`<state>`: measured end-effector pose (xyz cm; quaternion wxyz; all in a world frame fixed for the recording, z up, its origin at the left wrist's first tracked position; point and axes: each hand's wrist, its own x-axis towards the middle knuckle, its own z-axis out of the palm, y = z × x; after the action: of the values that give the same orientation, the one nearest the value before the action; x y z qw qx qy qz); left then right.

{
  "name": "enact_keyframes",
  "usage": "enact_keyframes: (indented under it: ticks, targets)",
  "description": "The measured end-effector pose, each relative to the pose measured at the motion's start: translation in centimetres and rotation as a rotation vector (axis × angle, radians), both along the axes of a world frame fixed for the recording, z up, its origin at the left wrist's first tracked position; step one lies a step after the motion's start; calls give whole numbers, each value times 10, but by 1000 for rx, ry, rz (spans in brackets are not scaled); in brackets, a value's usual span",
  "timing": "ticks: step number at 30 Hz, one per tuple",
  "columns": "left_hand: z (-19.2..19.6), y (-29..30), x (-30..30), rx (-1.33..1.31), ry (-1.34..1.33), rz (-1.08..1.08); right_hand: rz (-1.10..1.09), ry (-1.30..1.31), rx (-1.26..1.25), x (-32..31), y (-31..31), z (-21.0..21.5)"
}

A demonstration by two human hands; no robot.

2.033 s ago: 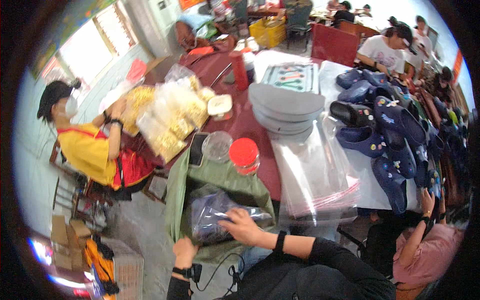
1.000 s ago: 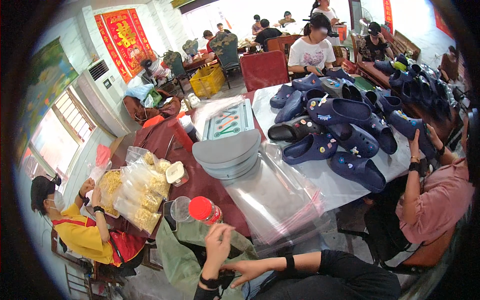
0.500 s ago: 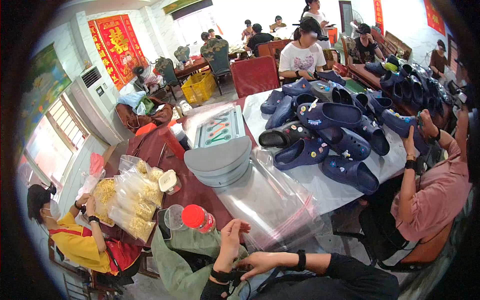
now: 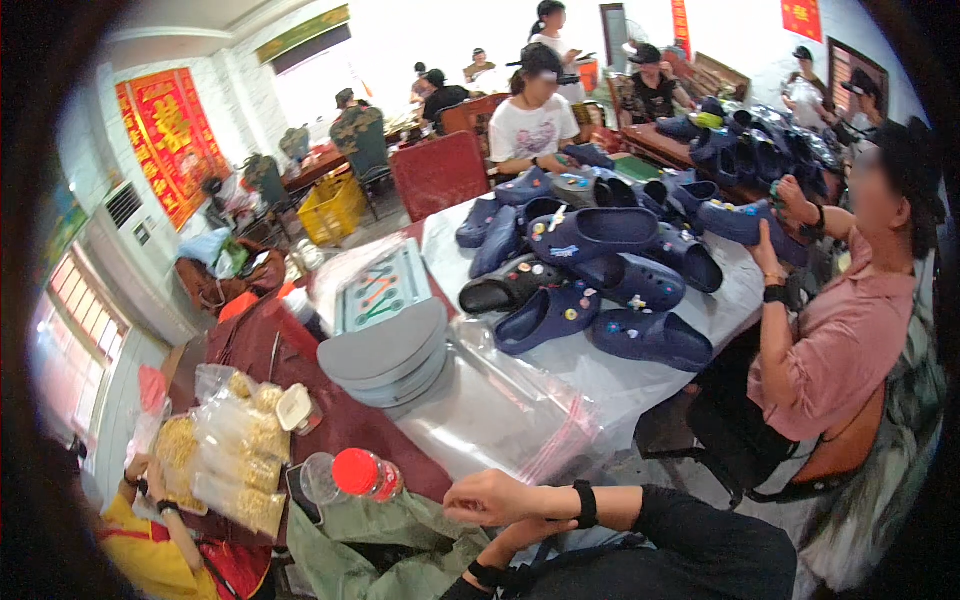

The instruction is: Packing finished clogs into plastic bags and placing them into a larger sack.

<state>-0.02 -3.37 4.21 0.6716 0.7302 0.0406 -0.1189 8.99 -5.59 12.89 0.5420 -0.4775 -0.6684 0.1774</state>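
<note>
My right hand (image 4: 490, 498) hovers over my lap near the table's front edge, its fingers curled loosely inward with nothing visible in them. A black wristband (image 4: 585, 503) circles that wrist. My left hand (image 4: 535, 538) lies crossed beneath it, reaching against the right wrist by the band; its fingertips are hidden there. Another black band (image 4: 487, 573) is on my left wrist. Nearest on the table are a clear jar with a red lid (image 4: 358, 472), left of my hands, and a stack of clear plastic bags (image 4: 490, 425) beyond them.
Navy clogs with charms (image 4: 605, 232) are piled beyond the bags, beside stacked grey curved pieces (image 4: 385, 350). Bags of small yellow pieces (image 4: 240, 440) lie left. A co-worker in pink (image 4: 840, 330) holds a clog at right; another in yellow (image 4: 140, 540) works at left.
The view has swung rightward, so the table appears further left. My right hand has moved from my left wrist to above it; my raised left hand has dropped under the right wrist.
</note>
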Motion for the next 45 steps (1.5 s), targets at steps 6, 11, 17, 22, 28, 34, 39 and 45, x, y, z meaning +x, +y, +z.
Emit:
enact_keyframes:
  ticks: [6, 11, 17, 22, 28, 34, 39, 45]
  targets:
    - [1, -3, 3, 203, -120, 10, -49, -649, 232, 7, -4, -31]
    - [-12, -5, 5, 212, -91, -123, -53, -662, 249, 8, -8, -26]
    - [-60, 12, -7, 160, -230, 207, -100, -656, 106, 30, -21, -26]
    - [-24, 44, 3, 693, -298, 392, -339, -589, 1, 69, -46, -50]
    - [-24, 50, 6, 1250, -355, 469, -698, -504, -251, 112, -88, -53]
    - [-37, 43, 4, 1266, -207, 405, -1255, -283, -164, 172, -123, -68]
    - [-24, 40, 9, 1282, -191, 363, -1870, -279, -201, 250, -162, -101]
    - [-46, 49, 14, 1374, -181, 283, -1391, -440, -794, 260, -183, -99]
